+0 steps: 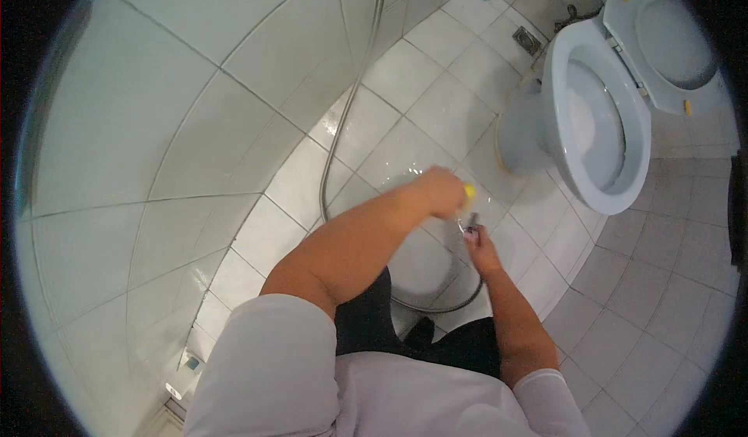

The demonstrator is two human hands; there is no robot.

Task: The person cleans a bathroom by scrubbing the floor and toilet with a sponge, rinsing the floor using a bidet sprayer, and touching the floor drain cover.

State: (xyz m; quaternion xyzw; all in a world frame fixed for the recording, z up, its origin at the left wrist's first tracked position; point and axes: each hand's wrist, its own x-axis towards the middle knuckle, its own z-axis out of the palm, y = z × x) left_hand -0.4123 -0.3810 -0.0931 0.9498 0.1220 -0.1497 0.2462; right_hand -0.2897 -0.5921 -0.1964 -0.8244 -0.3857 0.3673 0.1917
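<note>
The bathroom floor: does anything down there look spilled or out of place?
Possibly water: the white floor tiles show bright glints beyond the left hand, though glare could explain them. The toilet base also has a yellowish edge, which looks like staining.

From the left hand (444,193) and right hand (479,251), there is room to pass over the floor (448,102) toward 12 o'clock. The toilet (555,102) blocks 2, the right wall (654,281) 4. The hose (356,84) and left wall (187,109) bar 10; the hose's loop and legs (362,320) obstruct 6 to 7.
</note>
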